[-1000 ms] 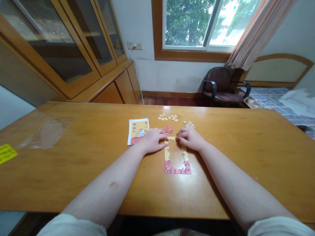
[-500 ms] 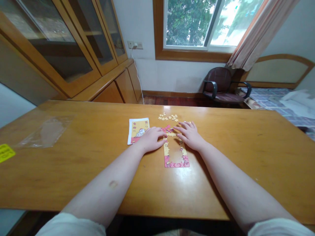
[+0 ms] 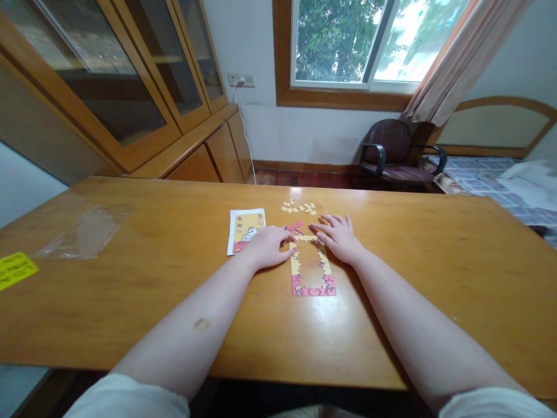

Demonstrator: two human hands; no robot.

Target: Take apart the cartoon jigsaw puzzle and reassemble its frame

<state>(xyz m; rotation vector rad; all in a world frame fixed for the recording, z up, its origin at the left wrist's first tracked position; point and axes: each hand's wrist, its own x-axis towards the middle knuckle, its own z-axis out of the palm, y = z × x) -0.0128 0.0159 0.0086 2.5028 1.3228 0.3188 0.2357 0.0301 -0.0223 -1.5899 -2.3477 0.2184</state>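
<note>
A rectangular jigsaw puzzle frame (image 3: pixel 314 292) of yellow and pink edge pieces lies on the wooden table (image 3: pixel 383 325), and bare wood shows inside it. My left hand (image 3: pixel 272 247) rests at the frame's upper left corner, fingers spread, over part of the picture sheet (image 3: pixel 247 223). My right hand (image 3: pixel 339 237) lies at the upper right corner with its fingers apart, a fingertip close to loose pink puzzle pieces (image 3: pixel 297 225). Several loose yellow puzzle pieces (image 3: pixel 299 208) are scattered farther back. Neither hand visibly holds a piece.
A clear plastic bag (image 3: pixel 87 232) and a yellow label (image 3: pixel 17 270) lie at the table's left. Beyond the table stand a glass-door cabinet (image 3: pixel 174 133), an office chair (image 3: pixel 391 151) and a bed (image 3: pixel 478 180).
My right hand has shifted slightly, its fingers drawn a little away from the pink pieces and spread wider. My left hand has hardly moved. The view has shifted slightly.
</note>
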